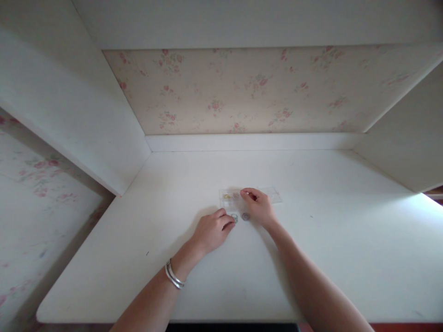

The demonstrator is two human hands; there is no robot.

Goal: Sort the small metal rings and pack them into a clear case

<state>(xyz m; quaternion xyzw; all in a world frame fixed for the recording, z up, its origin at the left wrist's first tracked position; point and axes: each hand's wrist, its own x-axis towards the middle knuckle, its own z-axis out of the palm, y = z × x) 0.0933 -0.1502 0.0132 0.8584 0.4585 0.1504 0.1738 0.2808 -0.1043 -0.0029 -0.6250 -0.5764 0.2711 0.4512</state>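
Note:
A small clear plastic box lies flat on the white desk, with its clear lid reaching out to the right. Small yellowish pieces and pinkish pieces sit inside it. My right hand is over the box, fingers pinched at its compartments; whatever they hold is hidden. In front of the box, my left hand has its fingertips closed at the edge of a small greenish ring-shaped piece. A darker, greyish ring-shaped piece lies just right of that, below my right hand.
The white desk stretches to both sides and ends at a near edge. A tiny dark scrap lies on the left. White side panels and a floral-papered back wall enclose the desk. Silver bangles circle my left wrist.

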